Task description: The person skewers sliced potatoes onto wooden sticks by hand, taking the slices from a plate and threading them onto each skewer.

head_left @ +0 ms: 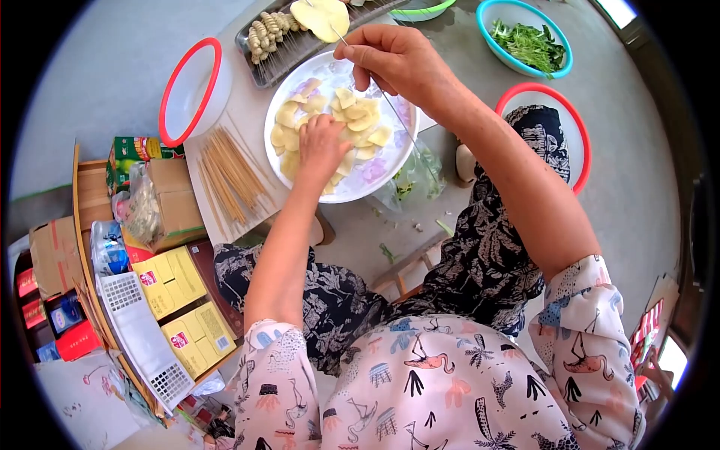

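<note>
My right hand (397, 66) pinches a long thin skewer (401, 124) above the bowl. Pale yellow potato slices (322, 16) are threaded on its far end, beyond my fingers. The skewer's other end slants down past the bowl's right rim. My left hand (324, 146) reaches into a large white bowl (382, 184), its thumb apart from the fingers. Its fingertips touch loose potato slices (360, 116) lying there, partly hidden by the hand. Bare wooden skewers (231, 176) lie in a bundle left of the bowl.
A dark tray (289, 64) with filled skewers (268, 34) stands behind the bowl. A red-rimmed basin (217, 82) sits at left, another red-rimmed basin (579, 142) at right. Greens fill a blue-rimmed basin (570, 56). A plastic bag (424, 169) hangs beside the bowl; boxes (172, 281) are at left.
</note>
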Tool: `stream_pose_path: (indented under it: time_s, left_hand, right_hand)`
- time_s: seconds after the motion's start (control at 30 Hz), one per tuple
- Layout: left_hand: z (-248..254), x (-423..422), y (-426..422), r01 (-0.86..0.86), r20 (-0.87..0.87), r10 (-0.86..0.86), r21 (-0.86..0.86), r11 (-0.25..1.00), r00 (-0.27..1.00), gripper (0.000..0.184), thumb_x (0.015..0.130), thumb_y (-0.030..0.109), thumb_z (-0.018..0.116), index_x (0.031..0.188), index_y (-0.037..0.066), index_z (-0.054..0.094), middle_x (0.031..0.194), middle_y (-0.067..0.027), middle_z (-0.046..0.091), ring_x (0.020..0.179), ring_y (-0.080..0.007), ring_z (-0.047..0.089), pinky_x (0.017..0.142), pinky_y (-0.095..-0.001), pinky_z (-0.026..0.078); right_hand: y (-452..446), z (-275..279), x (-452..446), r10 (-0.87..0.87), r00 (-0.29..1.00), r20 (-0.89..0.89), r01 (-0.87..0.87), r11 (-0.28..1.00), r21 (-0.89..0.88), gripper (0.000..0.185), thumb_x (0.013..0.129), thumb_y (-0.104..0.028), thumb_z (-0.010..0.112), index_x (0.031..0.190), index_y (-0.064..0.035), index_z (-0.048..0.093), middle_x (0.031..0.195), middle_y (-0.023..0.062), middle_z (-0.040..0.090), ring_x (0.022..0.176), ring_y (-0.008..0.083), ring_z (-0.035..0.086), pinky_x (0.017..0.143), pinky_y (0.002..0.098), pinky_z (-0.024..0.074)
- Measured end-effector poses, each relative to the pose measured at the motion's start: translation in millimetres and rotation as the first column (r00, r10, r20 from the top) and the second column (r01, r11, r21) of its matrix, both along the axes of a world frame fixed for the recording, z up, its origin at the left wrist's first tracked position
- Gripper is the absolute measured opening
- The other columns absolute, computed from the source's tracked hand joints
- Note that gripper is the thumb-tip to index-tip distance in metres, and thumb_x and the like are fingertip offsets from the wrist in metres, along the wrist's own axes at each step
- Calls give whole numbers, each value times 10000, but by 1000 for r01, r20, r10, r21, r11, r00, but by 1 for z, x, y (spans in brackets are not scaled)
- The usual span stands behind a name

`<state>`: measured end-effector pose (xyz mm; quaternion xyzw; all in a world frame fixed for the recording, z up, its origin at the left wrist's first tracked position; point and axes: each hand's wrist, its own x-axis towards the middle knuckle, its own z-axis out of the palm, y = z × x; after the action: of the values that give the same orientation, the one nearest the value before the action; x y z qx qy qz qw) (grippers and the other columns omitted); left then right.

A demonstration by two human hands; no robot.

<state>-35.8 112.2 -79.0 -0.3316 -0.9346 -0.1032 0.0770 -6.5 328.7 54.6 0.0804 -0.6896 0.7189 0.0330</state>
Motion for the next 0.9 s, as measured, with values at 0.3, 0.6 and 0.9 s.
stream_pose_path:
  time_s: [0.3, 0.6, 0.9]
  left_hand:
    - [16, -18, -27, -489, 738, 61, 380, 785, 672, 155, 773, 109, 686, 881, 50, 591, 828, 5, 593, 657, -65, 538, 529, -224, 440]
    - [94, -16, -77, -811, 780, -317, 583, 52, 540, 142, 823, 95, 635, 929, 49, 552, 872, -54, 597, 749, -134, 576, 653, -255, 520]
    - [98, -11, -88, -784, 679, -413, 598, -167, 607, 123, 823, 99, 635, 902, 49, 555, 851, -53, 597, 752, -147, 581, 643, -274, 523]
  right_hand:
    - [-13, 0, 2, 46, 998, 35, -49, 994, 100, 178, 864, -187, 564, 850, -23, 631, 576, -4, 581, 480, 33, 417, 457, 217, 335]
    - [-54, -21, 21, 265, 951, 160, -298, 923, 244, 205, 884, -166, 504, 940, -6, 619, 515, 18, 549, 481, 57, 471, 488, 236, 381]
    - [-74, -19, 30, 316, 910, 270, -392, 867, 309, 196, 922, -159, 499, 968, 6, 594, 552, -28, 482, 486, 33, 452, 475, 196, 354]
